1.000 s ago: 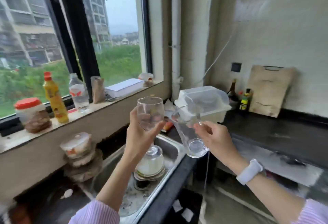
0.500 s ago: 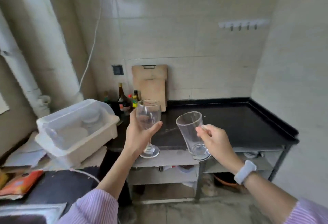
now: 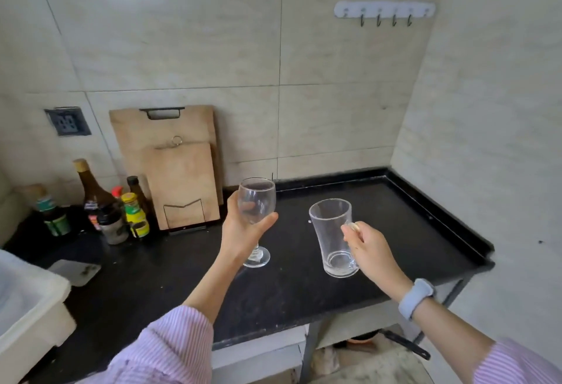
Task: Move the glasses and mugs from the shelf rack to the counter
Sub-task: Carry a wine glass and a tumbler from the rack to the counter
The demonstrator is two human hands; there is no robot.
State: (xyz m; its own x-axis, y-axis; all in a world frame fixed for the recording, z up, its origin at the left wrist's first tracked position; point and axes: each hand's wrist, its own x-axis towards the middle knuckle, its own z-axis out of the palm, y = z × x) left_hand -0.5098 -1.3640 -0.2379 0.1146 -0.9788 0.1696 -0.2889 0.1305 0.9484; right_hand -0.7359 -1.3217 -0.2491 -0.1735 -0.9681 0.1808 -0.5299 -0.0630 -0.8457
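- Holding a wine glass (image 3: 256, 201) by the bowl, my left hand (image 3: 240, 231) has its fingers and thumb curled round it; the foot is low over the counter (image 3: 304, 292), contact unclear.
- Just right of that, my right hand (image 3: 369, 250) grips the handle of a glass mug (image 3: 333, 239), upright, base at or just above the counter.
- To do this well, I should lower both straight down, keep them apart, and let go only once each base sits flat.
- Beyond my left hand, cutting boards (image 3: 179, 177) lean on the wall beside bottles (image 3: 100, 201).
- The shelf rack is out of view; the mug's handle is hidden under my fingers.
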